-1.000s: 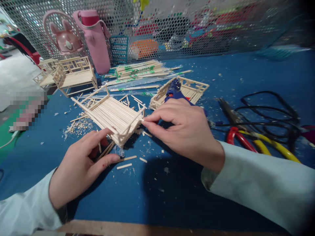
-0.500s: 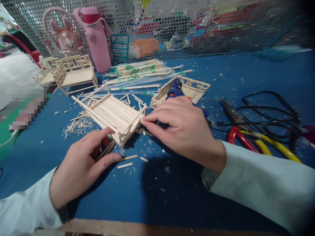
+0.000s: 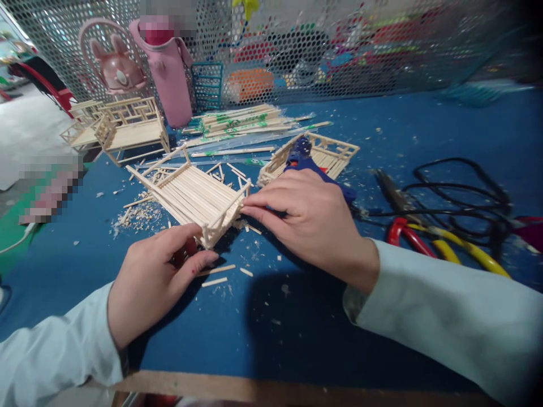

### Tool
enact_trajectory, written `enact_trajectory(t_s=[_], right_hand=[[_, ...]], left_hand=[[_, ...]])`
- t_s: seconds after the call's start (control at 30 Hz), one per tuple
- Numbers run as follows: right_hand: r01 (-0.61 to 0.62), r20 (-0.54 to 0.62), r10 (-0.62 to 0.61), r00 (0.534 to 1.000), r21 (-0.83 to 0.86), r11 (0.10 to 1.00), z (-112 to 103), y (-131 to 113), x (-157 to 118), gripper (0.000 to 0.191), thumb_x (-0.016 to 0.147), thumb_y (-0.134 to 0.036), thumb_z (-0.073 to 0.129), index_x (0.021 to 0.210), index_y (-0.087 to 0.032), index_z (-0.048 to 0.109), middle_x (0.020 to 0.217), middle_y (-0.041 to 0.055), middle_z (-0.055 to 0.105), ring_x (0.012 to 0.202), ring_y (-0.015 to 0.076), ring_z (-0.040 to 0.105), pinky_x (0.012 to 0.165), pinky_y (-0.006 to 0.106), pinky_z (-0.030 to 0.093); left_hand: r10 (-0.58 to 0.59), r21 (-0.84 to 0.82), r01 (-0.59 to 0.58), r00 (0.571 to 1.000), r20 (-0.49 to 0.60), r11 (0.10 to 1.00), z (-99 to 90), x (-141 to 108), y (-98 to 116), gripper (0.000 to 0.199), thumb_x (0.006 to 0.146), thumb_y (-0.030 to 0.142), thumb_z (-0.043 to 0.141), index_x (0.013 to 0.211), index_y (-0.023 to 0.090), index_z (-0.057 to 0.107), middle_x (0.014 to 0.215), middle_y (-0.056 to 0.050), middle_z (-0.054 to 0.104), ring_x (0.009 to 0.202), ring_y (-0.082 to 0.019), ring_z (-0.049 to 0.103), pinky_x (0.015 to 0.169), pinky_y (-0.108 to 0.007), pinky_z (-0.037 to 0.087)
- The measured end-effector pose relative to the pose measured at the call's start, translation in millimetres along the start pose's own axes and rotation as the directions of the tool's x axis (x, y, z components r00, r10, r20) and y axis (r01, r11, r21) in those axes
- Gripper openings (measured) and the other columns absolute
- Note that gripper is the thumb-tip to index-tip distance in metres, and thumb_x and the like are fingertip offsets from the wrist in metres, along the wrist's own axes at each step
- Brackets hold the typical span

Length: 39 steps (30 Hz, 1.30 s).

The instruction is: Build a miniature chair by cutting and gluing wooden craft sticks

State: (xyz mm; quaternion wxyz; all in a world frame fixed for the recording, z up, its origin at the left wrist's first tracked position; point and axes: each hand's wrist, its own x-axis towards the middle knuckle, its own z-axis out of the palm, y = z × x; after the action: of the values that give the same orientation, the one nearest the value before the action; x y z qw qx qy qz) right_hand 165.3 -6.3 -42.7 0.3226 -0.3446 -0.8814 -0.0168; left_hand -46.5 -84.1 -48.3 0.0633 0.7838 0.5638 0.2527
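A small slatted wooden stick frame with raised rails stands tilted on the blue table in the middle. At its near left corner is my left hand, fingers curled against the corner with the thumb just below it. My right hand pinches the frame's right end between thumb and index finger. Behind the right hand lies a blue glue gun on a second stick frame. Short cut sticks lie in front of the frame.
Wrapped sticks, two finished stick pieces and a pink bottle stand at the back. Red-handled pliers, yellow-handled scissors and a black cable lie right. Wood scraps lie left.
My left hand has moved right and closed in on the frame's near corner, its thumb now nearer to it. My right hand keeps its pinch on the right end.
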Motion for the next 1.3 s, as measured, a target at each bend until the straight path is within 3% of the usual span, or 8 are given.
enact_trajectory(t_s=[0.33, 0.5, 0.67, 0.87, 1.0, 1.13, 1.2, 1.3], right_hand=[[0.010, -0.038, -0.008, 0.999, 0.055, 0.998, 0, -3, -1, 0.010, 0.085, -0.022, 0.059, 0.081, -0.021, 0.068, 0.076, 0.0007, 0.070, 0.077, 0.0172, 0.060, 0.073, 0.032, 0.039], [-0.134, -0.085, 0.155, 0.984, 0.210, 0.968, -5, -8, -5, 0.018, 0.068, -0.006, 0.058, 0.082, -0.018, 0.054, 0.076, 0.0001, 0.060, 0.065, 0.0121, 0.053, 0.064, 0.026, 0.041], [-0.259, 0.120, 0.233, 0.965, 0.308, 0.915, 0, -9, 1, 0.029, 0.070, -0.008, 0.058, 0.098, -0.015, 0.056, 0.083, 0.0023, 0.060, 0.066, 0.0117, 0.051, 0.063, 0.025, 0.043], [-0.264, 0.269, 0.181, 0.946, 0.316, 0.911, 3, -17, 4, 0.012, 0.076, -0.018, 0.062, 0.087, -0.016, 0.065, 0.079, 0.0028, 0.064, 0.067, 0.0131, 0.053, 0.064, 0.026, 0.042], [-0.316, 0.198, 0.269, 0.943, 0.274, 0.908, 0, -22, 3, 0.037, 0.069, -0.019, 0.067, 0.106, -0.014, 0.062, 0.090, 0.0056, 0.063, 0.075, 0.0162, 0.054, 0.067, 0.028, 0.043], [-0.317, 0.198, 0.269, 0.943, 0.279, 0.907, 2, -22, 14, 0.038, 0.067, -0.024, 0.071, 0.104, -0.014, 0.065, 0.091, 0.0054, 0.063, 0.076, 0.0172, 0.055, 0.070, 0.031, 0.043], [-0.309, 0.225, 0.247, 0.942, 0.304, 0.901, 4, -21, 19, 0.033, 0.068, -0.025, 0.070, 0.099, -0.015, 0.067, 0.089, 0.0047, 0.063, 0.075, 0.0166, 0.055, 0.071, 0.031, 0.043], [-0.314, 0.253, 0.230, 0.940, 0.373, 0.873, 7, -20, 23, 0.028, 0.069, -0.024, 0.070, 0.096, -0.014, 0.068, 0.086, 0.0039, 0.065, 0.072, 0.0151, 0.056, 0.068, 0.029, 0.044]], left_hand=[[0.090, -0.023, -0.092, 0.994, -0.062, 0.996, -1.3, 0, 2, 0.012, 0.086, 0.027, 0.059, 0.080, 0.019, 0.066, 0.066, 0.003, 0.068, 0.053, -0.007, 0.059, 0.051, -0.015, 0.041], [0.057, -0.002, -0.057, 0.998, -0.039, 0.998, -6.2, -2, -10, 0.016, 0.087, 0.029, 0.057, 0.084, 0.018, 0.068, 0.071, 0.000, 0.070, 0.057, -0.009, 0.061, 0.054, -0.018, 0.043], [0.162, -0.083, -0.161, 0.987, 0.008, 0.983, -19.1, 0, -38, 0.014, 0.086, 0.026, 0.058, 0.081, 0.017, 0.067, 0.075, -0.002, 0.070, 0.065, -0.010, 0.063, 0.061, -0.018, 0.047], [0.181, -0.127, -0.172, 0.981, 0.066, 0.977, -21.3, 16, -61, 0.018, 0.087, 0.028, 0.055, 0.085, 0.017, 0.068, 0.079, -0.003, 0.070, 0.071, -0.012, 0.063, 0.067, -0.021, 0.048], [-0.004, -0.110, -0.007, 0.995, -0.097, 0.994, -12.5, 14, -52, 0.023, 0.082, 0.034, 0.060, 0.095, 0.016, 0.062, 0.077, -0.001, 0.064, 0.063, -0.011, 0.057, 0.057, -0.020, 0.046], [0.018, 0.044, 0.000, 0.906, -0.422, 0.999, -12.8, -1, -28, 0.025, 0.075, 0.035, 0.067, 0.088, 0.016, 0.056, 0.066, 0.004, 0.054, 0.054, -0.008, 0.050, 0.050, -0.018, 0.041], [0.135, 0.121, -0.102, 0.941, -0.311, 0.987, -13.9, -6, -13, 0.016, 0.080, 0.033, 0.062, 0.076, 0.018, 0.057, 0.052, 0.007, 0.049, 0.044, -0.007, 0.047, 0.045, -0.019, 0.036], [0.220, 0.280, -0.166, 0.960, -0.173, 0.946, -10.4, -1, 4, 0.020, 0.086, 0.033, 0.054, 0.096, 0.019, 0.064, 0.046, 0.006, 0.055, 0.037, -0.011, 0.051, 0.040, -0.024, 0.029]])
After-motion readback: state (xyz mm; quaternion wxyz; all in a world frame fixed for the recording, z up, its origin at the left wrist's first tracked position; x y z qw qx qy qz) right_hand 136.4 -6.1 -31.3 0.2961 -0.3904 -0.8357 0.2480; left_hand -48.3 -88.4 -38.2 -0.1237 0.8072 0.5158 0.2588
